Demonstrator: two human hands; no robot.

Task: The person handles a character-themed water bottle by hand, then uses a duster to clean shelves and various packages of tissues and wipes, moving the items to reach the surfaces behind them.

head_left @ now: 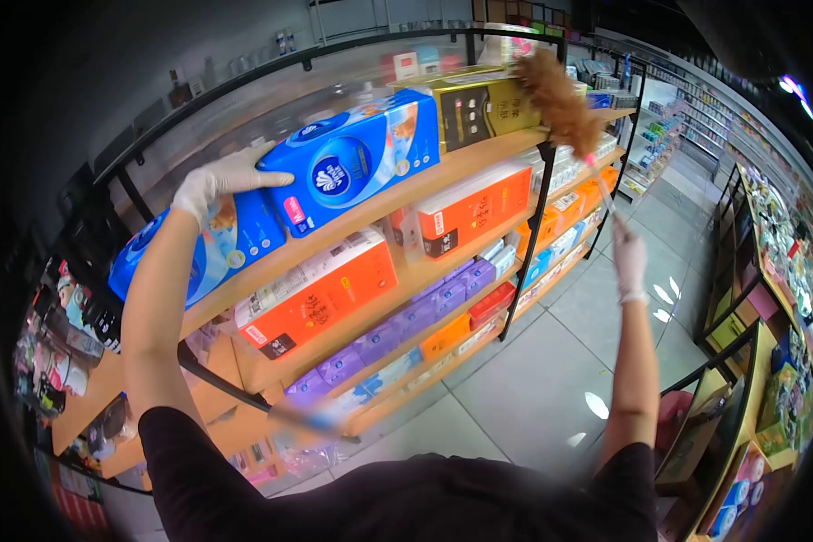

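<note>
My left hand (230,182), in a white glove, grips the left end of a blue tissue pack (352,167) on the top shelf. One finger lies across its front and others reach over its upper corner. A second blue tissue pack (235,239) lies just left of it, below my hand. On the right, my gloved right hand (630,262) is closed around the handle of a brown feather duster (560,99). The duster's fluffy head is raised at the right end of the top shelf, in front of gold tissue boxes (488,110).
The wooden shelf unit (361,205) has a black metal frame. Lower shelves hold orange tissue packs (325,294) and purple packs (406,321). Tiled floor (551,361) runs along the aisle. Another stocked shelf (768,343) stands at right. Something blurred (316,421) sticks out low at the front.
</note>
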